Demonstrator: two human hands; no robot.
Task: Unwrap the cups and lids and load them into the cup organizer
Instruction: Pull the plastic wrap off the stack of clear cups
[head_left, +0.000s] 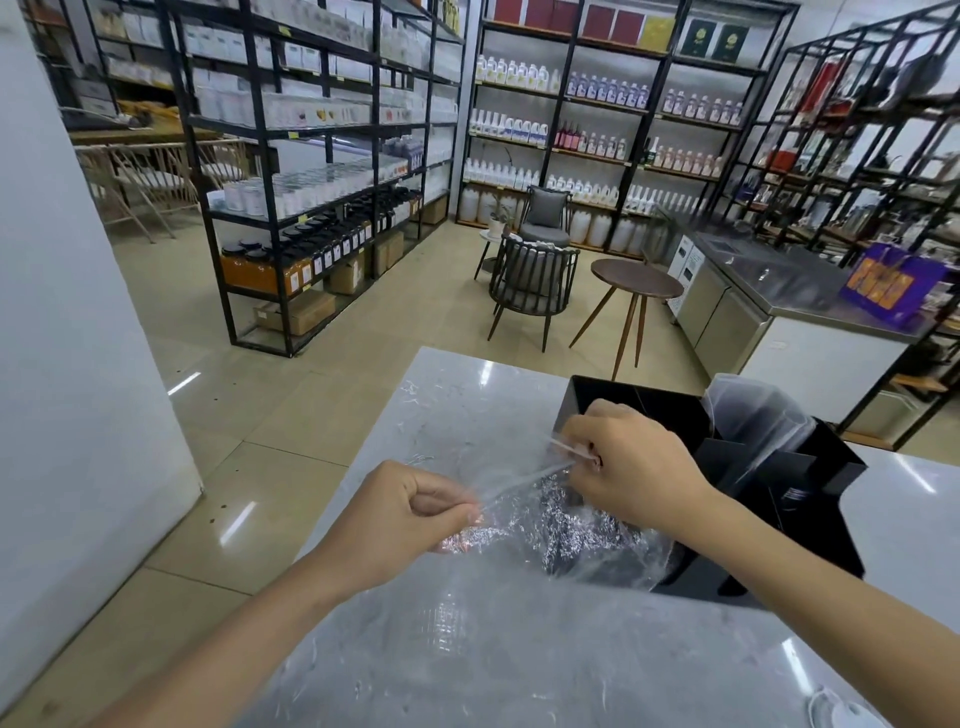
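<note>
Fingers (470, 512) of the left hand (400, 519) are pinched shut on one edge of a clear plastic wrap (524, 483), and the fingers of the right hand (631, 462) are clenched on the opposite edge, so the film is pulled taut between them. Both hands hang over the grey desk (467, 649), just in front of the black cup organizer (769, 493). More loose film lies spread on the desk beneath the hands and bunches against the organizer's near side. Whether cups or lids sit inside the film cannot be told. A clear wrapped stack (753, 415), probably lids or cups, stands in the organizer's far compartment.

This looks like the unwrapping step: tearing or stretching the film open. Next, the hands likely need to part the wrap fully, free whatever it holds, and clear the loose plastic away from the organizer.
</note>
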